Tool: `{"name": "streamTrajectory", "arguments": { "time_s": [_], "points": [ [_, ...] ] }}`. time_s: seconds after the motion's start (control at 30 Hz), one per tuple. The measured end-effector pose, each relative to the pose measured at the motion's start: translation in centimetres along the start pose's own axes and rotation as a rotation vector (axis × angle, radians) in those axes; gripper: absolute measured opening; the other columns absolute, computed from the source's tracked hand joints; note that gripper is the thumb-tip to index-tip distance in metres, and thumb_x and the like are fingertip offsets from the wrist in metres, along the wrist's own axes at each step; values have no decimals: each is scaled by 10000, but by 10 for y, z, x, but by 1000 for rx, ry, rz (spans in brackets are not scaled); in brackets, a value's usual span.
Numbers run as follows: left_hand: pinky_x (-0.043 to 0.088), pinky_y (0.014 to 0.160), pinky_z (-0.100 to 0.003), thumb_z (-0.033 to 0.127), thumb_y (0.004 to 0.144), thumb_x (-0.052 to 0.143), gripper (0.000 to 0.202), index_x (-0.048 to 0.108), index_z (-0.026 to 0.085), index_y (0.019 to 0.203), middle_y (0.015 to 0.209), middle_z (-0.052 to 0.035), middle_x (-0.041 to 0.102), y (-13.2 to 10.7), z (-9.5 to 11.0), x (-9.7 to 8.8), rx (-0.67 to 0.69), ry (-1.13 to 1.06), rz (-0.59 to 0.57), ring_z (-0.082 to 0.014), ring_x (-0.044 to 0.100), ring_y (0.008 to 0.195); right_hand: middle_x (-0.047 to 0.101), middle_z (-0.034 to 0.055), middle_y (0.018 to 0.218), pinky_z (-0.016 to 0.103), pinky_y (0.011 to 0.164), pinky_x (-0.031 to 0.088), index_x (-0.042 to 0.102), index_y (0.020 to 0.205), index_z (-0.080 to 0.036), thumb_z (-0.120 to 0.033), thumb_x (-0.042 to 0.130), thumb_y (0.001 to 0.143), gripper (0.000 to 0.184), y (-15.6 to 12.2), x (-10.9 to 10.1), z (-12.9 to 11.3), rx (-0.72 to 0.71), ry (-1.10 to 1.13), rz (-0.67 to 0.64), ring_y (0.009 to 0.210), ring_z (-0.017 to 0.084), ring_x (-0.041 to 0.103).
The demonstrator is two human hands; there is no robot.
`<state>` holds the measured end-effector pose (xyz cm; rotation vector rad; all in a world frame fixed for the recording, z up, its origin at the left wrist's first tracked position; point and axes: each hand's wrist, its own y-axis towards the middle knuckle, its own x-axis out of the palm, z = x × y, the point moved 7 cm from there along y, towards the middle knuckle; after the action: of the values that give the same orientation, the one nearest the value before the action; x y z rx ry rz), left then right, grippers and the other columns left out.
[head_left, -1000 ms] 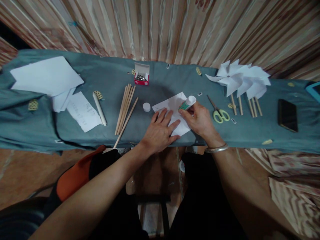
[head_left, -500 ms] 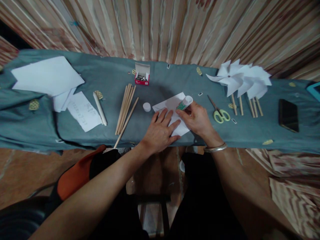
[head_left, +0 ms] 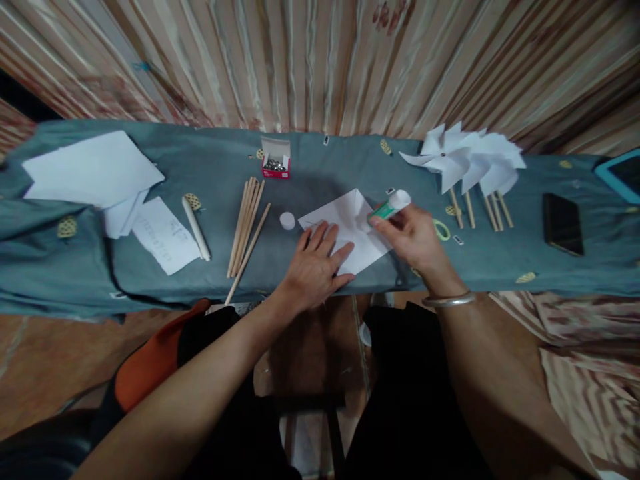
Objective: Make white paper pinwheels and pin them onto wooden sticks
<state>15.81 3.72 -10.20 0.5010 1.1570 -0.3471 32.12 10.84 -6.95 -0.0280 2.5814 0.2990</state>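
A square sheet of white paper (head_left: 356,220) lies on the cloth-covered table in front of me. My left hand (head_left: 316,263) rests flat on its left part, fingers spread. In my right hand (head_left: 407,233) is a green and white glue stick (head_left: 389,207), tilted over the paper's right corner; whether its tip touches the sheet I cannot tell. Its white cap (head_left: 287,221) stands on the cloth just left of the paper. Behind my right hand, the green-handled scissors (head_left: 442,231) are mostly hidden.
Wooden sticks (head_left: 245,227) and a red box of metal pins (head_left: 276,160) lie left of the paper. Further left are a white pen (head_left: 196,228) and paper sheets (head_left: 95,170). On the right are paper pinwheels (head_left: 470,157), a phone (head_left: 563,223) and a blue-edged tablet (head_left: 620,177).
My right hand has moved right with the glue stick, from the paper's middle to its right corner, partly covering the scissors. My left hand stays on the sheet. The whole view has shifted slightly.
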Motion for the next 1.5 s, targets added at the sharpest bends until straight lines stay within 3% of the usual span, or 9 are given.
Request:
{"name": "streamTrajectory", "arguments": {
  "time_s": [0.13,0.23,0.33,0.47,0.57,0.67,0.9,1.0,1.5],
  "points": [
    [250,1125,-594,536,879,553,597,508,203,1373,1506,-205,406,0,0,0,0,-35,14,-396,291,1432,678,-7,750,260,605,507,650,787,-208,-407,798,691,265,3,-22,17,141,429,197,616,112,592],
    [251,1138,-575,507,886,564,618,465,187,1405,1511,-193,403,2,-3,-14,25,-54,76,-368,282,1442,669,-19,706,212,551,496,676,770,-205,-435,814,677,284,2,-14,19,269,666,169,569,80,572],
    [246,1154,-545,382,917,556,519,475,186,1390,1487,-159,444,2,-20,-44,-16,-8,204,-320,325,1424,668,-30,680,195,534,491,698,774,-208,-450,840,640,311,0,-3,16,356,823,144,562,74,576],
    [360,1090,-530,232,871,599,449,559,149,1310,1385,-168,529,-6,-65,-72,-246,99,264,-339,426,1332,713,-6,747,226,584,503,719,740,-205,-436,868,596,310,-2,8,8,378,826,100,625,98,606],
    [437,1037,-469,156,838,605,381,634,127,1216,1236,-165,618,-11,-90,-70,-314,50,172,-310,548,1194,742,11,814,247,640,499,736,718,-207,-433,878,573,304,-4,15,4,364,774,62,693,116,619],
    [470,998,-424,141,827,597,308,684,159,1122,1121,-124,671,-14,-100,-68,-364,-122,199,-268,617,1085,742,5,782,248,663,496,748,739,-207,-431,882,561,316,-6,23,1,371,773,17,683,112,614],
    [539,763,-307,314,636,799,331,727,165,922,838,-28,734,-13,-92,-47,-624,-1255,425,-159,671,749,738,4,725,213,639,560,718,740,-179,-319,912,538,314,-10,41,-7,463,1023,-89,644,113,680],
    [540,740,-287,289,562,859,380,731,152,892,814,-30,739,-13,-80,-39,-711,-1522,432,-132,674,694,758,17,769,228,726,599,698,777,-184,-251,905,560,308,-12,46,-11,463,1097,-108,725,145,730],
    [553,737,-274,262,499,911,418,734,149,861,801,-26,745,-11,-68,-41,-714,-1664,434,-135,700,713,768,19,798,228,732,613,662,845,-186,-260,896,591,353,-17,60,-19,445,1046,-220,719,140,741]
  ]
}}
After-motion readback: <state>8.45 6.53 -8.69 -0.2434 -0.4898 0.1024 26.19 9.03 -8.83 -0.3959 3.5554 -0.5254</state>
